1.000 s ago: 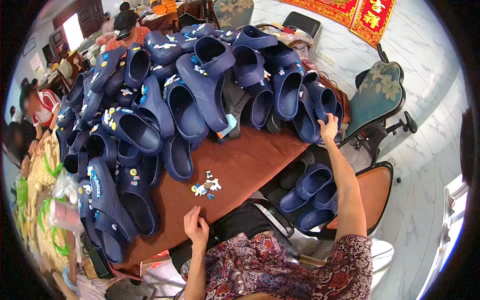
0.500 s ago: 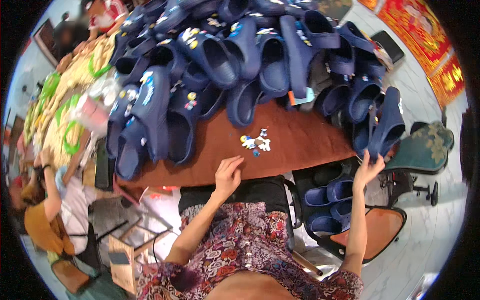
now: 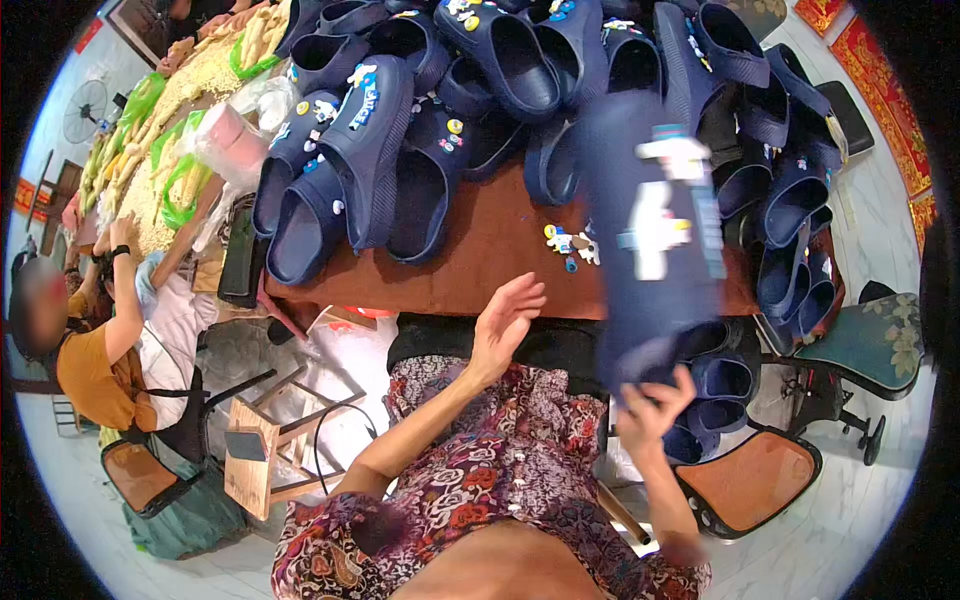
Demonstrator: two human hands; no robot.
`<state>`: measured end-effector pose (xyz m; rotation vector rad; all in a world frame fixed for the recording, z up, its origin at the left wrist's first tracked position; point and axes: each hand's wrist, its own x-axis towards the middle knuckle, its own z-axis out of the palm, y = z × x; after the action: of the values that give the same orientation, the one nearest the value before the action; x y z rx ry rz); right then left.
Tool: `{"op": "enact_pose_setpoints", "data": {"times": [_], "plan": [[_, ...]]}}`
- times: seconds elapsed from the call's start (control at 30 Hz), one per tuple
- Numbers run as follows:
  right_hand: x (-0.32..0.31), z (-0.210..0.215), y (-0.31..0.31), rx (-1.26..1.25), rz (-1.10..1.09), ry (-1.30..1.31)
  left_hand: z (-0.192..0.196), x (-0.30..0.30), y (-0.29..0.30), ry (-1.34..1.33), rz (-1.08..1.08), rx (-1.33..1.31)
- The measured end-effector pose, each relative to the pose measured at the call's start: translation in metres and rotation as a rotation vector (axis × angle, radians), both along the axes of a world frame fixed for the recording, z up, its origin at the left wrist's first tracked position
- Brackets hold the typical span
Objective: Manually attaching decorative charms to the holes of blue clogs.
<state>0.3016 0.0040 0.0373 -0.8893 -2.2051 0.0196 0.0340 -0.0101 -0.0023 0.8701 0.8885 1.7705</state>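
A navy clog [image 3: 640, 230], blurred by motion, is held up by its lower end in my right hand [image 3: 650, 405]. White and light-blue charms show on its upper side. My left hand [image 3: 508, 320] hovers at the table's front edge with its fingers stretched out and nothing in it. Just beyond it, a few small white, yellow and blue charms [image 3: 572, 244] lie on the brown cloth [image 3: 480, 275]. Many more navy clogs, such as one with a charm [image 3: 368, 150], are heaped across the table's far side.
Below the table's right side, navy clogs [image 3: 722, 378] rest beside an orange-seated chair [image 3: 750, 482]. A green stool [image 3: 865, 340] stands at the right. To the left, another person [image 3: 105, 370] sits by a pale, heaped table [image 3: 170, 110] with green bags. A wooden stool [image 3: 255, 455] stands below.
My right hand has lifted a clog from the right end of the table and brought it left, in front of me. My left hand's fingers have straightened. The whole view has shifted.
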Motion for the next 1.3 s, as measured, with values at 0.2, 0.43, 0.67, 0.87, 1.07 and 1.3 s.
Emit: {"op": "enact_pose_setpoints", "data": {"times": [0.2, 0.43, 0.67, 0.87, 1.07, 1.3], "plan": [[-0.055, -0.044, -0.032, -0.187, 0.230, -0.086, -0.003, -0.004, -0.035, 0.033, 0.085, -0.001], [-0.071, -0.063, -0.042, -0.273, 0.265, -0.113, -0.016, -0.016, -0.047, 0.023, 0.170, -0.402], [-0.089, -0.027, 0.007, -0.573, 0.160, 0.129, -0.017, -0.045, -0.048, 0.425, 0.324, -0.531], [-0.148, -0.017, 0.059, -0.902, 0.090, 0.266, -0.011, -0.067, -0.043, 0.681, 0.351, -0.565], [-0.187, -0.022, 0.066, -0.951, -0.007, 0.209, -0.002, -0.072, -0.037, 0.776, 0.350, -0.607], [-0.192, -0.029, 0.065, -0.697, 0.035, 0.157, 0.004, -0.068, -0.034, 1.013, 0.575, -0.517]]}}
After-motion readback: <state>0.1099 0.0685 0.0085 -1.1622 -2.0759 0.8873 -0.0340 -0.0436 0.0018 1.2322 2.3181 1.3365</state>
